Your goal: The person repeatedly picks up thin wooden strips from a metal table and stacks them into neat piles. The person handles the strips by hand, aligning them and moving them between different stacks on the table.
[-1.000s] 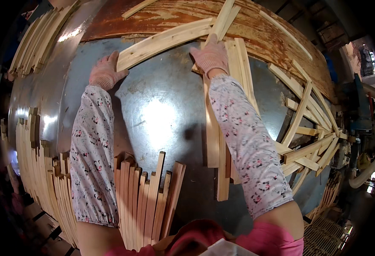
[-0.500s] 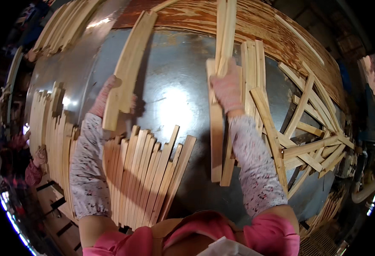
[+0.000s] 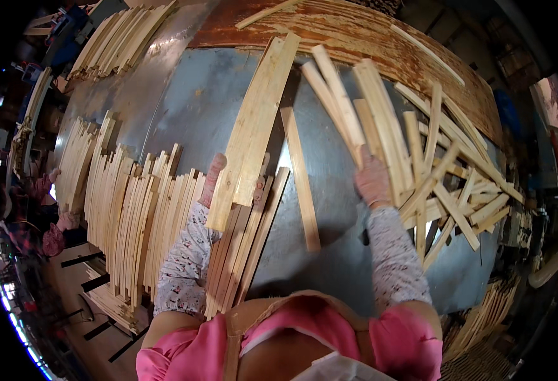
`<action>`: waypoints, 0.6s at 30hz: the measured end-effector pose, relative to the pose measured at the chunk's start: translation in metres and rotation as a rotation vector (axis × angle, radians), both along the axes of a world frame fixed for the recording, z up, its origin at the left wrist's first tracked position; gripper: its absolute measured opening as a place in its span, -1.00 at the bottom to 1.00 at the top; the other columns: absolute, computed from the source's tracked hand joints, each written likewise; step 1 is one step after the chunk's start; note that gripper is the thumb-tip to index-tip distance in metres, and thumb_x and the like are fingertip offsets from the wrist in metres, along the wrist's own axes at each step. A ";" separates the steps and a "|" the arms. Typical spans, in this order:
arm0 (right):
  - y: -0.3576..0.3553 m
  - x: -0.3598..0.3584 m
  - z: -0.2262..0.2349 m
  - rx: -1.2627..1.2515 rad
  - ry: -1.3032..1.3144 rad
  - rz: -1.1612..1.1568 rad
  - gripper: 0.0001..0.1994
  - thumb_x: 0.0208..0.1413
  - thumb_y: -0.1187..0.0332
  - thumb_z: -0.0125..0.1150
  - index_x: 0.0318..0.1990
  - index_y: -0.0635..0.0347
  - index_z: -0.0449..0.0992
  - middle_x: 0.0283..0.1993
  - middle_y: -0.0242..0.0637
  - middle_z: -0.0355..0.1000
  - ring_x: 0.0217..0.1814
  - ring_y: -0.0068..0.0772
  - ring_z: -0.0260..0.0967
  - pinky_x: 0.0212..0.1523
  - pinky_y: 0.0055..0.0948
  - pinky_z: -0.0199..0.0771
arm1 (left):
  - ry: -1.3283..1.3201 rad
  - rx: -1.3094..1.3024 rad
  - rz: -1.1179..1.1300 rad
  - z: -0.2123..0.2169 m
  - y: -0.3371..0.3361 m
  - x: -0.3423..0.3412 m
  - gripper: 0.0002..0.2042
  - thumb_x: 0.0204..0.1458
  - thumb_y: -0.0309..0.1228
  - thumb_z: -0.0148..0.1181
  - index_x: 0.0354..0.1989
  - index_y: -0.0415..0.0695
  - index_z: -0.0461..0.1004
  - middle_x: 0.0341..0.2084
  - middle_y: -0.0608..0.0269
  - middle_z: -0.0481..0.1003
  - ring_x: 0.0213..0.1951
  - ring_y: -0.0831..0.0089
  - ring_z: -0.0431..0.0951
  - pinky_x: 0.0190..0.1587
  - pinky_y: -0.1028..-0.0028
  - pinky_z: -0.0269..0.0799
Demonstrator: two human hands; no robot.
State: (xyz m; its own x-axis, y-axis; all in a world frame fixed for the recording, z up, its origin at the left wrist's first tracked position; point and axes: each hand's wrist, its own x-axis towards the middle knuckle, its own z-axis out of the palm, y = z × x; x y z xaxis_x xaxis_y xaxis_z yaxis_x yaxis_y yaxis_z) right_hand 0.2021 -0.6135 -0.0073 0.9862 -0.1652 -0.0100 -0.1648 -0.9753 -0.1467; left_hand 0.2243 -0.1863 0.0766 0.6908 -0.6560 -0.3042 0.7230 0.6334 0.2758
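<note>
My left hand (image 3: 214, 180), in a pinkish glove, grips a bundle of flat pale wooden strips (image 3: 255, 130) that slants up and away. Its fingertips show at the bundle's right side. My right hand (image 3: 373, 181), also gloved, is closed at the near ends of two slim wooden strips (image 3: 337, 95), blurred by motion; its fingers are partly hidden. Just right of them lie several longer strips (image 3: 381, 120), partly under that hand. Between my hands a single wooden strip (image 3: 302, 181) lies on the metal tabletop (image 3: 285, 273).
Rows of strips (image 3: 126, 222) lie side by side on the left, more (image 3: 247, 247) below my left hand. A crisscrossed heap (image 3: 463, 190) is on the right. A worn wooden board (image 3: 349, 32) runs along the far side. Another person's gloved hand (image 3: 68, 221) is at far left.
My left hand has carried its bundle to the right. My right hand has moved right and nearer, its strips now tilted the other way. One strip lies apart on the metal.
</note>
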 end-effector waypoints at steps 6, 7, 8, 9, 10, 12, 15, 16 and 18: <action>-0.034 -0.081 0.018 0.359 -0.049 -0.135 -0.16 0.23 0.27 0.35 0.62 0.15 0.11 0.21 0.22 0.49 0.20 0.29 0.50 0.31 0.03 0.50 | -0.092 0.178 -0.013 0.007 0.010 -0.072 0.02 0.04 0.41 0.37 0.44 -0.21 0.36 -0.02 -0.11 0.66 -0.23 0.03 0.75 -0.24 0.09 0.77; -0.006 -0.115 0.012 0.444 -0.120 -0.096 -0.15 0.23 0.25 0.35 0.62 0.18 0.09 0.26 0.24 0.47 0.24 0.31 0.48 0.33 0.03 0.49 | -0.092 0.185 0.011 0.009 0.013 -0.085 0.02 0.03 0.41 0.38 0.44 -0.21 0.36 -0.03 -0.14 0.65 -0.23 0.03 0.75 -0.23 0.08 0.77; 0.025 -0.145 0.007 0.525 -0.192 -0.064 -0.13 0.23 0.24 0.36 0.63 0.21 0.07 0.30 0.26 0.44 0.27 0.33 0.47 0.35 0.04 0.48 | -0.092 0.189 0.030 0.010 0.016 -0.092 0.02 0.03 0.41 0.38 0.44 -0.21 0.36 -0.04 -0.16 0.65 -0.22 0.03 0.75 -0.22 0.07 0.77; 0.057 -0.174 -0.003 0.552 -0.150 -0.073 -0.11 0.21 0.23 0.38 0.63 0.22 0.07 0.34 0.26 0.42 0.32 0.29 0.45 0.34 0.03 0.49 | -0.021 0.154 0.023 0.016 0.015 -0.103 0.00 0.06 0.41 0.35 0.42 -0.22 0.37 -0.07 -0.22 0.63 -0.21 0.04 0.75 -0.19 0.07 0.76; 0.091 -0.196 -0.010 0.576 -0.114 -0.081 -0.09 0.20 0.21 0.40 0.63 0.24 0.06 0.38 0.26 0.40 0.37 0.26 0.43 0.33 0.02 0.51 | -0.047 0.187 0.000 0.015 0.015 -0.109 0.02 0.09 0.44 0.30 0.43 -0.25 0.34 -0.08 -0.20 0.62 -0.21 0.06 0.74 -0.21 0.09 0.75; 0.147 -0.207 -0.005 0.442 0.062 -0.017 -0.07 0.19 0.21 0.41 0.65 0.15 0.04 0.38 0.24 0.40 0.36 0.23 0.45 0.31 -0.01 0.53 | -0.106 0.265 -0.039 0.016 0.018 -0.118 0.06 0.13 0.49 0.19 0.46 -0.30 0.30 -0.10 -0.16 0.61 -0.21 0.09 0.72 -0.24 0.13 0.74; 0.184 -0.192 0.035 0.419 0.341 -0.035 0.00 0.16 0.19 0.45 0.69 -0.01 -0.02 0.38 0.26 0.38 0.30 0.35 0.46 0.29 -0.07 0.55 | -0.108 0.323 0.014 0.033 0.000 -0.146 0.03 0.06 0.45 0.33 0.39 -0.29 0.34 -0.11 -0.19 0.62 -0.22 0.07 0.74 -0.20 0.11 0.76; 0.175 -0.183 0.022 0.407 0.316 -0.052 0.01 0.14 0.22 0.45 0.70 -0.07 -0.02 0.35 0.25 0.41 0.25 0.34 0.49 0.25 -0.06 0.58 | -0.142 0.360 0.016 0.035 -0.004 -0.152 0.03 0.02 0.45 0.36 0.36 -0.28 0.36 -0.13 -0.21 0.62 -0.22 0.07 0.74 -0.18 0.10 0.75; 0.135 -0.169 -0.009 0.378 0.260 -0.120 0.03 0.11 0.28 0.45 0.70 -0.18 -0.03 0.30 0.25 0.46 0.15 0.32 0.55 0.18 -0.05 0.62 | -0.109 0.332 -0.021 0.048 -0.017 -0.164 0.03 -0.03 0.36 0.48 0.36 -0.30 0.32 -0.17 -0.15 0.60 -0.25 0.10 0.72 -0.17 0.15 0.76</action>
State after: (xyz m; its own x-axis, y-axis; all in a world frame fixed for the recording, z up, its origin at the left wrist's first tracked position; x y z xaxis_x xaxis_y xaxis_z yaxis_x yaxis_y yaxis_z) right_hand 0.0327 -0.4785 -0.0161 0.9171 -0.2150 -0.3358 -0.3515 -0.8335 -0.4262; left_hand 0.0600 -0.2032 0.1247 0.7185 -0.5479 -0.4284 0.6897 0.4820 0.5403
